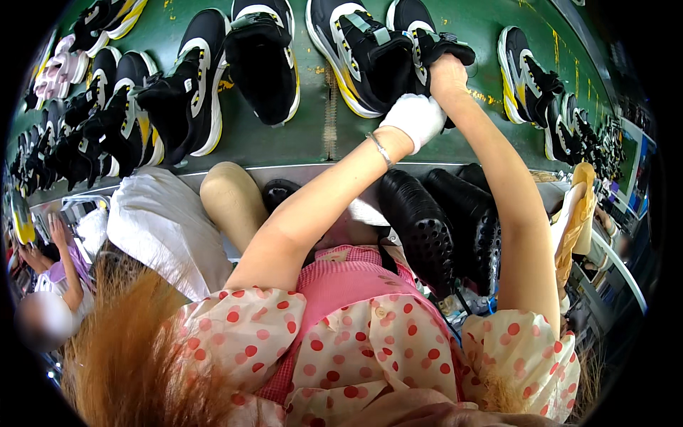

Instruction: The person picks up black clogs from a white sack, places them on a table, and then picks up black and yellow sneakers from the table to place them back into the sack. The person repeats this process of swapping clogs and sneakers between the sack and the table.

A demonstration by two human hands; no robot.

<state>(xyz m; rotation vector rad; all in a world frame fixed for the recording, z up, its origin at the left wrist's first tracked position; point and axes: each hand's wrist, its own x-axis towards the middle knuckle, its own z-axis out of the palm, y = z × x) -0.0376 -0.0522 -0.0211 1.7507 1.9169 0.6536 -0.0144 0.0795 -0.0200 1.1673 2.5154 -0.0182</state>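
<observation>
A black sneaker [410, 16] with a white and yellow sole rests on the green work surface [320, 142], its toe pointing away from me. My right hand [448, 77], bare, reaches into its opening beside the padded tongue; the fingers are hidden inside. Against the heel of the same sneaker, my left hand [415, 121] in a white glove is closed and appears to grip it, though its fingertips are out of sight. Just left of it stands a matching sneaker [340, 50] with a grey strap over its laces.
More matching sneakers stand to the left [262, 64] and right [523, 78], with long rows toward both edges. Black perforated shoe lasts [420, 213] hang below the front edge. At the far left is another person [67, 277]; a tan curved object [580, 206] is at right.
</observation>
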